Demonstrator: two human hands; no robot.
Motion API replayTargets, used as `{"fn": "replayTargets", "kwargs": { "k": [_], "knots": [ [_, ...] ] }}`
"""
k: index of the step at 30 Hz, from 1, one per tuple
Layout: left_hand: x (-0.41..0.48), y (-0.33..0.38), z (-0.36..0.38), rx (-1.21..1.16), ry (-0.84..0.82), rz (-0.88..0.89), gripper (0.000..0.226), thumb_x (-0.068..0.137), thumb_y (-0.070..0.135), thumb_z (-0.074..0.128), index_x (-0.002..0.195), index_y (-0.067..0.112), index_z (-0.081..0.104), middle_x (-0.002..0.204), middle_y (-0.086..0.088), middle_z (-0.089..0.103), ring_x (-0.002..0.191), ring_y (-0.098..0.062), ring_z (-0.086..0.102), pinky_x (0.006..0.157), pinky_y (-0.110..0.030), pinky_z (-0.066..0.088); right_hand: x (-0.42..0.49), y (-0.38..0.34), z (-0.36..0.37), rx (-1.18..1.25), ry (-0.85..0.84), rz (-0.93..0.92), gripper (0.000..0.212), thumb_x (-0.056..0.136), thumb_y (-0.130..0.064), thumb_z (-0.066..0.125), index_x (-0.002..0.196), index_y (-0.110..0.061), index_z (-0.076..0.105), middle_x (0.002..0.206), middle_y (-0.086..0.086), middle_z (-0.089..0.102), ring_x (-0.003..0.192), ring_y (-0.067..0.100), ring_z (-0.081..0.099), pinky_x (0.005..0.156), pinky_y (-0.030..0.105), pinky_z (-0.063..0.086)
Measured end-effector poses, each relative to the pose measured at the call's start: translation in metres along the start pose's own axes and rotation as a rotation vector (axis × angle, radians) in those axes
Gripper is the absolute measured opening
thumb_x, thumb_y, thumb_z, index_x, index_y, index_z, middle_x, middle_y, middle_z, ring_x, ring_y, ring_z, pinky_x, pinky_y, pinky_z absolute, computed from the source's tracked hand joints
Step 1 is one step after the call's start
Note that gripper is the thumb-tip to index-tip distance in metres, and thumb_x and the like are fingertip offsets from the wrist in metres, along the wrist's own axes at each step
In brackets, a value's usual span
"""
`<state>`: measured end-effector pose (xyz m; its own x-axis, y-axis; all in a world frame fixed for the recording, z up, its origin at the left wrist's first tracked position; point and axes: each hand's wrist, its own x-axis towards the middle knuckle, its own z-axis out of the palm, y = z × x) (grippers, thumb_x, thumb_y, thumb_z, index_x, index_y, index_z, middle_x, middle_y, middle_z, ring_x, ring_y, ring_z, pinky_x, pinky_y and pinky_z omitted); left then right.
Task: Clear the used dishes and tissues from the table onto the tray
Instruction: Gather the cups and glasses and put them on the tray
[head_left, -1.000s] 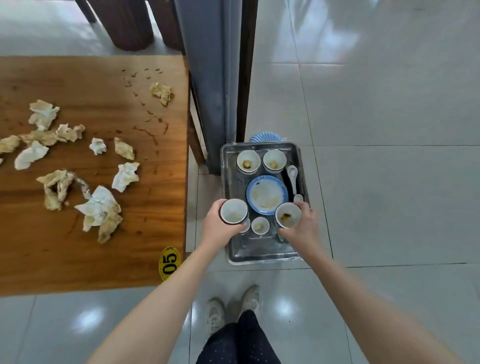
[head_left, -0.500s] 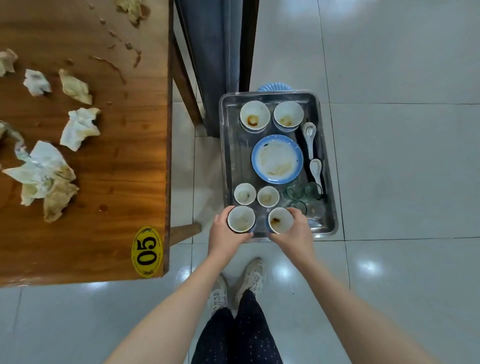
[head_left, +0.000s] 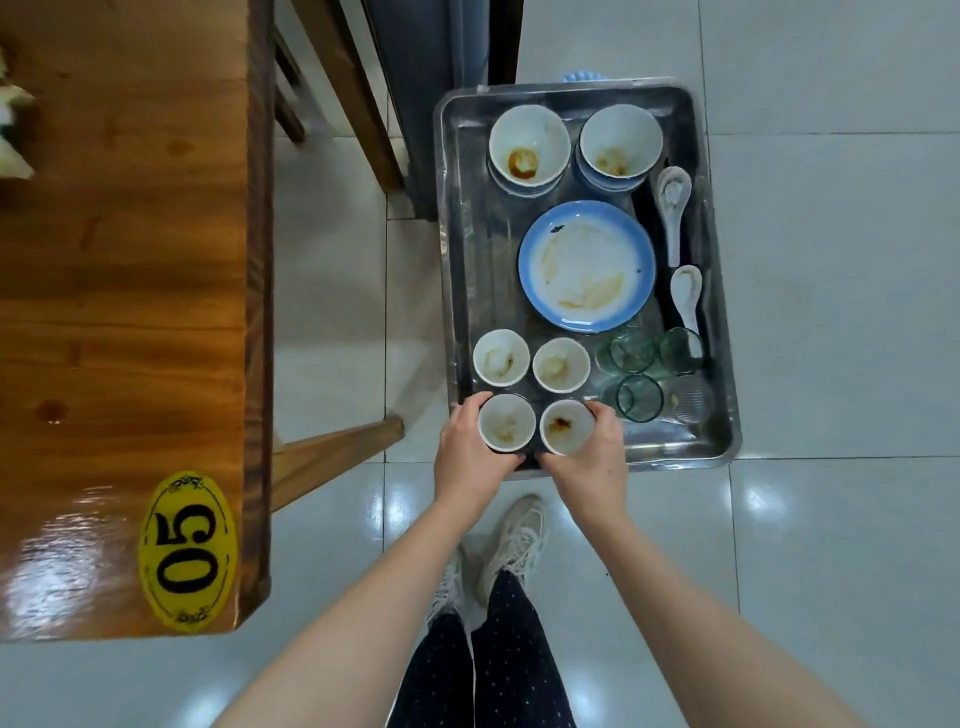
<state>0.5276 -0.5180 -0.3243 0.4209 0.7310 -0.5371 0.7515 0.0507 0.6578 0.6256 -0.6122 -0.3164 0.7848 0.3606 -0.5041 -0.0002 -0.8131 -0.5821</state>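
A steel tray (head_left: 719, 431) stands low beside the wooden table (head_left: 130, 312). My left hand (head_left: 465, 457) grips a small white cup (head_left: 506, 428) at the tray's near left corner. Right beside it, my right hand (head_left: 592, 462) grips a second stained cup (head_left: 566, 427). Two more small cups (head_left: 531, 359) sit just beyond them. Farther back lie a blue-rimmed plate (head_left: 587, 266), two stained bowls (head_left: 571, 145), two white spoons (head_left: 678, 244) and three green glasses (head_left: 644, 371). A bit of crumpled tissue (head_left: 11, 130) shows at the table's left edge.
The table's near corner carries a yellow "05" sticker (head_left: 187, 551), and its wooden leg (head_left: 332, 457) slants toward the tray. A grey post (head_left: 426, 78) stands behind the tray. White tiled floor spreads to the right. My shoes (head_left: 511, 545) are just short of the tray.
Both hands carried the two cups down to the tray's near left corner. The view dropped closer to the tray, so most tissues on the table slid out of sight.
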Motion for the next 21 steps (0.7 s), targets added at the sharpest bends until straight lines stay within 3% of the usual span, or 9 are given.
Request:
{"fn": "replayTargets", "kwargs": {
  "k": [6,14,21],
  "knots": [
    [0.001,-0.003,0.011,0.039,0.034,0.009,0.076,0.061,0.017,0.085,0.126,0.024,0.048,0.122,0.003,0.052,0.114,-0.018,0.045,0.089,-0.021,0.032,0.003,0.005,0.007,0.051,0.026,-0.013,0.075,0.060,-0.014,0.082,0.124,-0.018,0.042,0.122,-0.001,0.046,0.100,0.014,0.052,0.071,0.025,0.037],
    [-0.010,0.003,-0.008,0.100,-0.002,-0.007,0.086,0.069,0.014,0.082,0.142,0.022,0.037,0.139,0.000,0.041,0.130,-0.018,0.034,0.105,-0.027,0.030,-0.006,0.000,-0.003,0.054,-0.110,0.005,0.095,0.065,-0.009,0.083,0.144,-0.014,0.029,0.141,0.004,0.039,0.129,0.017,0.039,0.094,0.014,0.025],
    [-0.037,0.043,-0.054,0.070,-0.014,0.003,0.081,0.072,0.016,0.080,0.141,0.023,0.038,0.136,-0.002,0.043,0.127,-0.020,0.040,0.099,-0.026,0.033,-0.034,-0.048,-0.045,0.086,-0.078,0.004,0.077,0.075,-0.010,0.076,0.140,-0.015,0.036,0.137,0.003,0.043,0.120,0.020,0.048,0.093,0.023,0.038]
  ]
}}
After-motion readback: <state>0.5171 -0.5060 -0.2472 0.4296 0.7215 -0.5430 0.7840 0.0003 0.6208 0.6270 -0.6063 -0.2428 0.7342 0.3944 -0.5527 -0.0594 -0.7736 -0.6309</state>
